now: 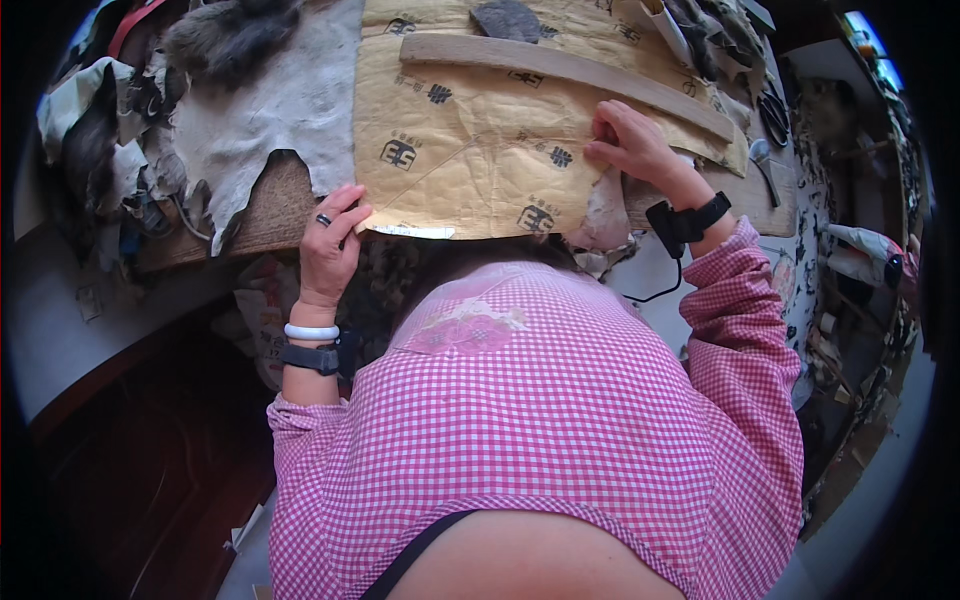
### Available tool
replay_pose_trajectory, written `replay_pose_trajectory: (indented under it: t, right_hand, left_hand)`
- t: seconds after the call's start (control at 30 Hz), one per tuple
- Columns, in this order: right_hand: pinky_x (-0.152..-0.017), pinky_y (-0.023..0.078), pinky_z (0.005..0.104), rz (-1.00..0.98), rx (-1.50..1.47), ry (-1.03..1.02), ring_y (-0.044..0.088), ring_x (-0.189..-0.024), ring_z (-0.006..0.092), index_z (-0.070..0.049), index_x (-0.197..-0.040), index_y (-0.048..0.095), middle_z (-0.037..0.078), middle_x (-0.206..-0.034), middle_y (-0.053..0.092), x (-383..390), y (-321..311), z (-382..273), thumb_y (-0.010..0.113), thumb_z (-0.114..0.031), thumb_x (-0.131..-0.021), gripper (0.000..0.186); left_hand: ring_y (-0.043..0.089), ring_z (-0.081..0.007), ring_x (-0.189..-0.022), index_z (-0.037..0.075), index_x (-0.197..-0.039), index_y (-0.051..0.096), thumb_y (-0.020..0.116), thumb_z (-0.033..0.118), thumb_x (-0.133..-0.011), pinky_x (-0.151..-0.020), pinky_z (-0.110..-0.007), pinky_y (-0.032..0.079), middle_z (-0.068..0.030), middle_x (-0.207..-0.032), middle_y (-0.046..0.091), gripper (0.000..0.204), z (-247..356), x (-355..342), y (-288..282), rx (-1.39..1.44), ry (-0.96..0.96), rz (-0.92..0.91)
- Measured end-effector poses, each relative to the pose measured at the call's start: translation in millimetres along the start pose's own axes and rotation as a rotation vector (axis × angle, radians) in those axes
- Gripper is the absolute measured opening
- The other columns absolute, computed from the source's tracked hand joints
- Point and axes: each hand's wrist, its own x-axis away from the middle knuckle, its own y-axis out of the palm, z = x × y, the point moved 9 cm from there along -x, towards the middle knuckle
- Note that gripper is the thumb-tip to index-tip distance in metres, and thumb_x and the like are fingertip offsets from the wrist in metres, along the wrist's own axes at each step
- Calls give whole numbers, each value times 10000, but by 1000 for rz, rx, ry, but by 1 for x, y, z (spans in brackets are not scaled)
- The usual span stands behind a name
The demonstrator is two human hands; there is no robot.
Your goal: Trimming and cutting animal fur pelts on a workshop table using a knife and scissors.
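Observation:
A large sheet of yellow-brown paper [460, 185] with dark printed marks covers the middle of the work surface and reaches its near edge. My left hand [333, 245], with a dark ring on one finger, grips the sheet's near left corner between thumb and fingers. At the sheet's right side, my right hand [635, 145] is closed, its thumb and fingertips pressed together just above the paper. A thin line, thread or crease, runs across the sheet towards those fingertips. What they pinch is too small to make out. Beyond both hands, a long wooden strip [570, 80] lies across the paper.
Pale hide with grey fur [265, 110] spreads over the board [280, 205] at left. A dark grey, flat-edged piece [506, 20] lies beyond the strip. Scissors [773, 118] and a metal-headed tool [765, 170] rest at right, near more fur scraps [715, 40]. A cable hangs below my right wrist.

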Motion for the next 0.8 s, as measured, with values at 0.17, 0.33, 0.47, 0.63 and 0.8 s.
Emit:
replay_pose_trajectory:
  t: [0.17, 0.33, 0.47, 0.63, 0.8]
  right_hand:
    - [-678, 429, 384, -8, -9, 11, 552, -798, 304, -70, -816, 511, 106, -818, 537, 0, 1, 0, 726, -263, -745, 298]
    - [-680, 429, 384, -2, -8, 12, 551, -800, 304, -68, -814, 507, 107, -820, 537, 1, 0, 0, 726, -264, -747, 302]
    - [-681, 429, 382, -5, 6, 9, 550, -799, 306, -68, -814, 505, 106, -828, 533, 0, 1, 1, 719, -266, -755, 297]
    - [-677, 437, 389, 7, -12, 24, 539, -789, 319, -76, -819, 512, 117, -829, 522, 1, 0, 4, 705, -261, -740, 278]
    - [-650, 425, 391, 64, -34, -47, 512, -753, 313, -77, -807, 505, 116, -804, 499, 1, -4, -5, 720, -209, -714, 269]
  left_hand:
    - [556, -332, -1168, 36, -981, 659, 612, -74, -750, -992, -413, 447, -127, -1193, 626, 259, 5, 5, 2, 8, 6, -5]
    - [547, -340, -1178, 33, -969, 648, 628, -39, -777, -999, -415, 438, -126, -1212, 620, 205, 5, 6, 3, 15, -1, -3]
    - [543, -344, -1183, 26, -949, 631, 623, -6, -812, -998, -417, 431, -127, -1209, 623, 141, 3, 5, 3, 29, -13, -4]
    - [537, -343, -1192, 9, -954, 629, 573, 41, -891, -1021, -418, 410, -149, -1213, 618, 90, 4, 2, 1, 40, -36, -17]
    - [536, -344, -1190, 3, -922, 631, 580, 72, -900, -1033, -431, 398, -166, -1211, 614, 88, 1, 9, -2, 55, -78, 3]
